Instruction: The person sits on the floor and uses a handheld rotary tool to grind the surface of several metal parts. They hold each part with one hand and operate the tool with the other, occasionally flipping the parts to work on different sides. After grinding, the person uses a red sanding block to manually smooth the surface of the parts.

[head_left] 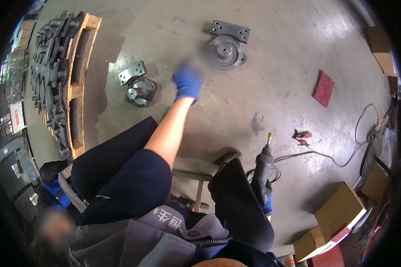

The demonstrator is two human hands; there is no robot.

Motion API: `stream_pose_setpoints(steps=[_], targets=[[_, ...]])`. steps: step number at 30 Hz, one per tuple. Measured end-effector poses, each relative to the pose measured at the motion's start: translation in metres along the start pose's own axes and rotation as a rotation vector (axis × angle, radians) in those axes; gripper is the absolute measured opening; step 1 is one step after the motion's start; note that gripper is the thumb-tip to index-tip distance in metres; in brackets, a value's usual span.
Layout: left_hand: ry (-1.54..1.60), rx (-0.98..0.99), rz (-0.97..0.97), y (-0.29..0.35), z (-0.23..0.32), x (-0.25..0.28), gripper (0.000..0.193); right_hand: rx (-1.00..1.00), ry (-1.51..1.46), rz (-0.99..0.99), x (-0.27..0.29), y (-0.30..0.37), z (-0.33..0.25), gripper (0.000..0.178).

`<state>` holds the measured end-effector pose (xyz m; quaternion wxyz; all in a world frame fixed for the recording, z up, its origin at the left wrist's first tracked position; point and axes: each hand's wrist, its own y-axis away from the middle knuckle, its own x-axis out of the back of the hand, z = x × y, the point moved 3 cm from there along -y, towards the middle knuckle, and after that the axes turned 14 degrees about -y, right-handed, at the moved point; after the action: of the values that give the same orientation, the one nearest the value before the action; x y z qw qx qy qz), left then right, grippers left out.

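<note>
On the floor point(285, 49), a flanged metal part point(227, 51) is lying near the left hand point(187, 83), whose blurred grip I cannot tell. The right hand point(268, 206) is grasping a power tool point(262, 168).

The larger part point(227, 46) is smooth metal with a dull sheen; the smaller part point(141, 85) is metal too, its pin end point(132, 93) bright and shiny. The tool point(262, 169) has a matt body and a metallic bit point(269, 139). Matt cloth covers the left hand point(188, 81). The floor point(289, 49) is smooth and glossy, the pallet point(76, 91) bare wood, the box point(338, 211) matt cardboard.
</note>
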<state>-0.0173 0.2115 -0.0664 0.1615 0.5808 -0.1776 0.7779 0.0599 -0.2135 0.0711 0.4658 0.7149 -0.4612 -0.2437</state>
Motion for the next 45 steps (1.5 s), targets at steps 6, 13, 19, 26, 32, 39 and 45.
stream_pose_setpoints(steps=[6,13,19,26,32,39,45], targets=[[0.137,0.741,0.255,0.051,-0.238,0.060,0.040,0.010,-0.048,-0.103,0.015,-0.016,0.026,0.033],[0.425,0.855,-0.104,0.073,-0.257,0.075,0.049,-0.023,-0.143,-0.044,0.025,-0.001,0.040,0.034],[-0.183,0.430,-0.261,0.062,-0.277,0.058,0.034,-0.060,-0.170,-0.038,0.034,0.008,0.048,0.035],[-0.098,0.376,-0.192,0.040,-0.199,0.021,0.043,-0.047,-0.155,-0.076,0.025,-0.005,0.038,0.036],[-0.114,0.215,-0.435,0.026,-0.054,0.029,0.053,-0.016,-0.186,-0.089,0.019,-0.016,0.031,0.036],[-0.029,0.126,-0.331,0.070,0.053,0.004,0.035,0.035,-0.167,-0.130,0.023,-0.023,0.028,0.042],[-0.068,-0.030,-0.511,0.110,0.125,-0.028,0.065,0.007,-0.235,-0.196,0.019,-0.034,0.030,0.049]])
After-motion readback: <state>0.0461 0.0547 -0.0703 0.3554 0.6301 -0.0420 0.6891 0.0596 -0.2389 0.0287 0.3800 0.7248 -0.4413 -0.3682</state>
